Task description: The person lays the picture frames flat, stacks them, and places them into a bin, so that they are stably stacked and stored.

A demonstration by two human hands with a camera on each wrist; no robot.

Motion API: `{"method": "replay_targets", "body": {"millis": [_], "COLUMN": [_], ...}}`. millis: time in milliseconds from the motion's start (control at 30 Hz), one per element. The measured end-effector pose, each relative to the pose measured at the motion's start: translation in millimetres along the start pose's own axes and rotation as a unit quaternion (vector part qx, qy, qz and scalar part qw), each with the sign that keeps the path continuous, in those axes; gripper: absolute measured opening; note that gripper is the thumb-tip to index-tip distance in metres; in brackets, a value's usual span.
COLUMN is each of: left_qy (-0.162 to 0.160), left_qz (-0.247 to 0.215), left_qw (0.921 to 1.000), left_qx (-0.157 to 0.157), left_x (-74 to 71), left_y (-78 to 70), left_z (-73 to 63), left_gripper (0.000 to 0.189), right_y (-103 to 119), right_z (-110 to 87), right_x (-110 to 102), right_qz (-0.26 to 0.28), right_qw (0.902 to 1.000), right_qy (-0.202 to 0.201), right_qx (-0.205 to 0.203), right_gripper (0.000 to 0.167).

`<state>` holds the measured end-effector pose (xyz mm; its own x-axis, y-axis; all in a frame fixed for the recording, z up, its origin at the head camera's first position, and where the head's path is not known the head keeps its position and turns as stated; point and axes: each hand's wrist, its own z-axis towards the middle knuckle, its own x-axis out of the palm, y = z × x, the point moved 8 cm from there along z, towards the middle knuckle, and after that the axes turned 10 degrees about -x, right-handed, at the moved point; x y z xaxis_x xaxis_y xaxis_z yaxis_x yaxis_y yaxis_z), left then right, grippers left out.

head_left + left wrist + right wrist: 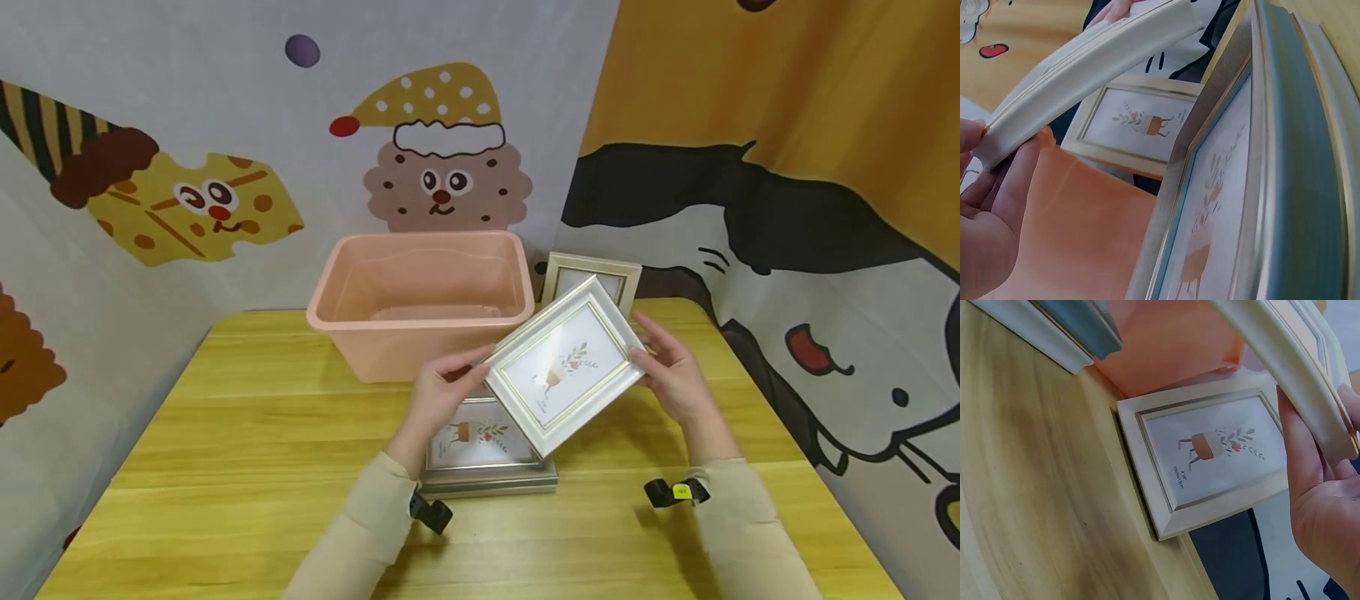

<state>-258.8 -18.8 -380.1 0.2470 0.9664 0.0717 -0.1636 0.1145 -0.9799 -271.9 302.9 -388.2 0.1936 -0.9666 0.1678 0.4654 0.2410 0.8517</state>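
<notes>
A white picture frame [566,367] with a thin gold inner edge is held tilted above the table between both hands. My left hand [437,398] pinches its left corner, thumb on the front. The right hand [675,375] grips the opposite corner, with the thumb on the face and fingers behind, as the right wrist view shows. Below it lies a stack of picture frames [487,479], partly covered by the held one. A cream picture frame [1147,450] stands upright at the back, beside the bin, partly hidden in the head view.
A pink plastic bin [375,350] stands at the back of the wooden table [247,467], left of the cream frame. Behind the table hangs a cartoon-printed cloth [247,75]. The table's right edge runs past my right forearm.
</notes>
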Motion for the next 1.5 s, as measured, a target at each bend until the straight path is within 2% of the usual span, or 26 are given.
{"method": "replay_targets", "body": {"millis": [267,433,700,900,1133,1333,1500], "left_qy": [-0.016,-0.026,-0.040,-0.043,-0.036,-0.044,-0.050], "left_qz": [-0.030,-0.034,-0.020,-0.009,-0.002,0.010,0.018], "left_qw": [0.9993,0.9990,0.9990,0.9990,0.9993,0.9989,0.9983], "left_qx": [0.017,0.009,0.000,-0.001,0.011,-0.013,-0.025], "left_x": [-17.0,-28.2,-46.8,-58.6,-69.7,-80.7,-89.6], "left_y": [-1.4,-0.7,-0.5,-1.2,-1.9,4.4,8.7], "left_z": [-1.0,-2.2,-4.5,-4.0,-7.3,-9.6,-10.3], "left_gripper": [0.028,0.027,0.027,0.025,0.022,0.023,0.024], "right_y": [-4.7,-6.3,-10.2,-14.7,-19.1,-24.5,-30.4], "right_z": [-3.3,-4.5,-8.9,-15.9,-24.3,-31.8,-36.8], "right_x": [10.1,17.0,33.3,49.2,64.3,73.7,83.8], "right_qz": [-0.079,-0.131,-0.177,-0.164,-0.151,-0.153,-0.126], "right_qw": [0.9962,0.9898,0.9787,0.9764,0.9746,0.9693,0.9692], "right_qy": [0.032,0.048,0.093,0.131,0.158,0.178,0.192], "right_qx": [0.021,0.028,0.048,0.051,0.048,0.073,0.090], "right_gripper": [0.055,0.054,0.055,0.062,0.069,0.075,0.080]}}
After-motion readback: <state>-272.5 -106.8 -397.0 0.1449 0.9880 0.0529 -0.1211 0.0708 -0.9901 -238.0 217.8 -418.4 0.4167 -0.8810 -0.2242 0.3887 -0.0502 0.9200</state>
